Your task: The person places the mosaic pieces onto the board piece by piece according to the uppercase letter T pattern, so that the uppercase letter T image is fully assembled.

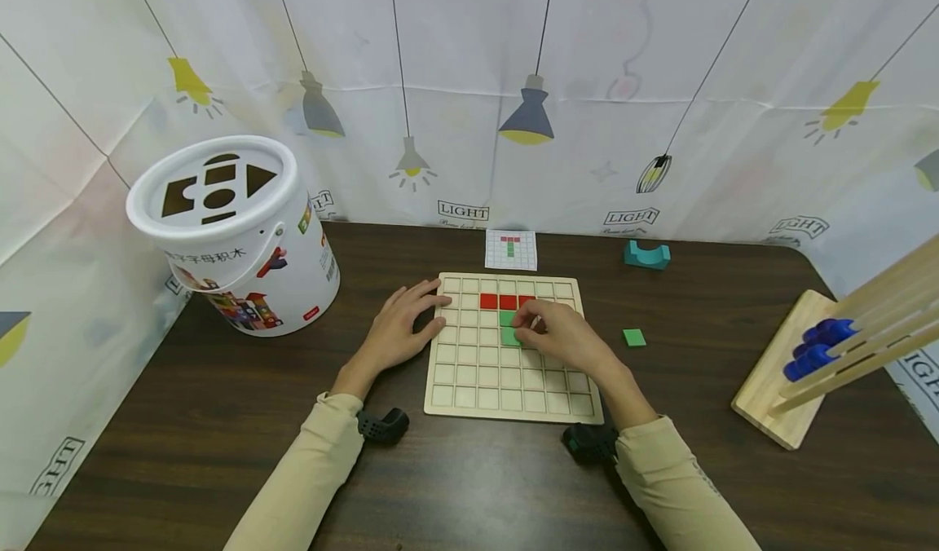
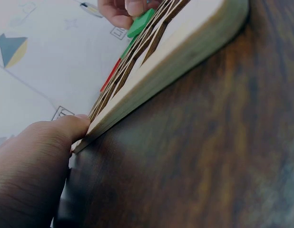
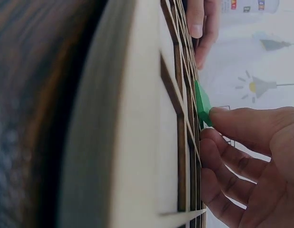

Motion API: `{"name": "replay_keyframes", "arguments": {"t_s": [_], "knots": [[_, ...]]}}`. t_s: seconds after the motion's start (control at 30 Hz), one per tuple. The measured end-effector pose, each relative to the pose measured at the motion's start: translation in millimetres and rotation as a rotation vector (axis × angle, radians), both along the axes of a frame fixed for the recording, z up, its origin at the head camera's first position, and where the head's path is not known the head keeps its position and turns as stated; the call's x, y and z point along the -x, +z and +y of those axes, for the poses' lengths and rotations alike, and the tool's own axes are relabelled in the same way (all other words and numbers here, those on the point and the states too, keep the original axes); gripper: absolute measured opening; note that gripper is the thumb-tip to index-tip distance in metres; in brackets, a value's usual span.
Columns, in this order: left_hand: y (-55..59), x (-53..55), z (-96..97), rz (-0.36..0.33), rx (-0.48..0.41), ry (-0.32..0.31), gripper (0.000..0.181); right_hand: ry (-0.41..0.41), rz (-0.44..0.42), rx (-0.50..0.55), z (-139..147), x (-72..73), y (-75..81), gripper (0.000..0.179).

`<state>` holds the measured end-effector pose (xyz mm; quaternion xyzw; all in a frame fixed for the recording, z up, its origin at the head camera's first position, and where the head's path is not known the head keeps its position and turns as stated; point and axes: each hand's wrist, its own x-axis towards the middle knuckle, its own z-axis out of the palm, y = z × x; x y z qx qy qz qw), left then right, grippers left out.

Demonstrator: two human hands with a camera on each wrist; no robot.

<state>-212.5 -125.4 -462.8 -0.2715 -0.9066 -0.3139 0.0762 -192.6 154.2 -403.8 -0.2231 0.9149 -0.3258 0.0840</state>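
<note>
A light wooden grid board lies on the dark table. Three red square tiles sit side by side in one of its upper rows, and a green tile lies under the middle one. My right hand pinches another green square tile between thumb and fingers, just below that one. This tile stands tilted against the board in both wrist views. At the board's left edge rests my left hand, fingers spread, its thumb touching the rim.
Behind the board lies a printed pattern card. A loose green tile and a teal arched block are to the right. A white lidded bucket stands at left, a wooden bead stand at far right.
</note>
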Motion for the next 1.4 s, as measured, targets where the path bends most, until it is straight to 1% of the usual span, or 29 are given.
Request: {"name": "replay_keyframes", "arguments": {"t_s": [0.2, 0.3, 0.4, 0.6, 0.7, 0.9, 1.1, 1.27, 1.4], "knots": [[-1.3, -1.5, -3.4, 0.006, 0.013, 0.014, 0.037, 0.002, -0.007, -0.031, -5, -1.1, -0.8, 0.013], [-1.4, -0.4, -2.7, 0.014, 0.014, 0.009, 0.037, -0.002, -0.006, -0.036, -4, -1.4, 0.0, 0.013], [-1.2, 0.6, -0.5, 0.015, 0.012, 0.003, 0.038, -0.010, -0.006, -0.028, -1, -1.4, 1.2, 0.013], [-1.2, 0.4, 0.1, 0.013, 0.004, 0.008, 0.038, 0.007, 0.005, 0.001, 6, -0.7, 4.6, 0.016], [-0.6, 0.1, 0.1, 0.012, 0.001, 0.006, 0.038, -0.010, 0.017, 0.008, 11, 0.2, 5.5, 0.017], [0.9, 0.1, 0.2, 0.000, 0.001, 0.000, 0.038, -0.057, 0.029, -0.008, 27, 0.3, 4.3, 0.018], [1.2, -0.2, 0.8, -0.001, 0.002, 0.000, 0.038, -0.080, 0.042, -0.015, 47, -0.5, 4.5, 0.017], [-0.3, 0.0, 0.7, -0.004, 0.006, 0.002, 0.038, -0.107, 0.064, -0.048, 67, -1.1, 5.5, 0.017], [-0.9, 0.1, 0.4, -0.002, 0.002, 0.002, 0.038, -0.134, 0.075, -0.081, 84, -1.9, 9.2, 0.019]]}}
